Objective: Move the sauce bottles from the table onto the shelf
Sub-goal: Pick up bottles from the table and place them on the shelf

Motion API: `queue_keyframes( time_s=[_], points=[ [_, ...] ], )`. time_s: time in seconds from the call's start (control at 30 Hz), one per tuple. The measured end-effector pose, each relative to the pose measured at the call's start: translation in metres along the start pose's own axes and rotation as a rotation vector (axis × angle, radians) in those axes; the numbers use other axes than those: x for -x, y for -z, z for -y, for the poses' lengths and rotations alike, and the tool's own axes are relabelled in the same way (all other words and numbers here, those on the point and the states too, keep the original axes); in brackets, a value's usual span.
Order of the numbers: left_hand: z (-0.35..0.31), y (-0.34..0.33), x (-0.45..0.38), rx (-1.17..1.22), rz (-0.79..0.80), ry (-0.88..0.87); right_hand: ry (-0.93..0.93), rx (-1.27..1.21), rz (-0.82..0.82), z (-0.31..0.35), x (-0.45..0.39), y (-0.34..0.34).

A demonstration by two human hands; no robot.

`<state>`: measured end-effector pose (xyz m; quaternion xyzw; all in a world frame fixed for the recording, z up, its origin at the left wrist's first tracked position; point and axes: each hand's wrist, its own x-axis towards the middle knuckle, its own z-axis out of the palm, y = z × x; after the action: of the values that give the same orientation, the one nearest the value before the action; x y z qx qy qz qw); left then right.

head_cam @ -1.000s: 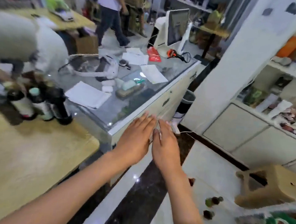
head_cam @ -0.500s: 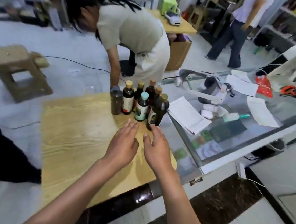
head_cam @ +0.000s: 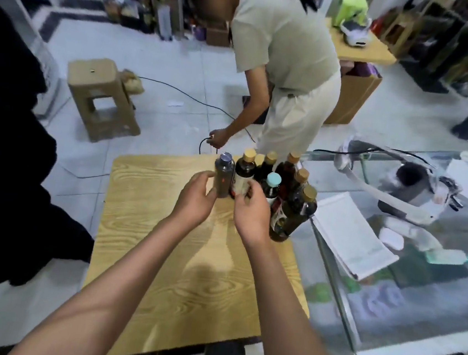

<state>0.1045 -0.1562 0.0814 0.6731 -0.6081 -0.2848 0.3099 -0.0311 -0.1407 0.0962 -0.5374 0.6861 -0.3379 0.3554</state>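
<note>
Head view: both hands, flat and empty a moment ago, now close on the wooden table's (head_cam: 176, 272) bottle cluster, left hand (head_cam: 196, 199) gripping the silver-capped bottle (head_cam: 222, 180), right hand (head_cam: 252, 211) the gold-capped sauce bottle (head_cam: 243, 175), starting pickup.

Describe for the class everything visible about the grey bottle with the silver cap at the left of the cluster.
The grey bottle with the silver cap stands upright on the light wooden table, leftmost in the cluster. Its body looks like translucent plastic with greyish contents and a small red mark. The left hand curls round its left side; a dark bottle with a gold cap stands against its right, held by the right hand.
</note>
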Motion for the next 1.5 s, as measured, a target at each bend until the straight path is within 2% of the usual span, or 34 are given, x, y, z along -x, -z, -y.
queue_keyframes(
  time_s=[0.17, 0.3, 0.47, 0.6, 0.73, 0.87, 0.97, 1.07, 1.27, 1.5],
  points=[
    [-0.004, -0.01, -0.067, -0.01, 0.009, 0.073, -0.062, -0.091, -0.031, 0.004, -0.074, -0.003],
    [-0.002, -0.024, -0.11, -0.027, 0.076, 0.076, -0.034, 0.01, -0.044, -0.002, -0.119, -0.01],
    [0.009, -0.044, -0.135, -0.021, 0.227, 0.065, -0.014, 0.16, 0.093, -0.014, -0.147, -0.023],
    [0.02, -0.05, -0.14, -0.119, 0.136, 0.009, -0.009, 0.156, 0.067, -0.021, -0.155, -0.024],
    [0.03, -0.049, -0.137, -0.179, 0.119, 0.03, -0.028, 0.097, 0.088, -0.023, -0.16, -0.025],
    [0.033, -0.056, -0.129, -0.114, 0.032, 0.095, -0.056, 0.004, 0.1, -0.024, -0.162, -0.027],
    [0.035, -0.059, -0.119, 0.106, 0.052, 0.214, -0.063, -0.113, 0.152, -0.028, -0.161, -0.028],
    [0.042, -0.058, -0.109, 0.199, 0.105, 0.21, -0.043, -0.164, 0.154, -0.033, -0.158, -0.028],
    [0.042, -0.047, -0.086, 0.266, -0.028, 0.275, 0.032, -0.167, 0.235, -0.042, -0.133, -0.025],
    [0.031, -0.016, -0.029, 0.436, -0.063, 0.209, 0.033, -0.332, 0.157, -0.037, -0.073, -0.012]
  ],
)
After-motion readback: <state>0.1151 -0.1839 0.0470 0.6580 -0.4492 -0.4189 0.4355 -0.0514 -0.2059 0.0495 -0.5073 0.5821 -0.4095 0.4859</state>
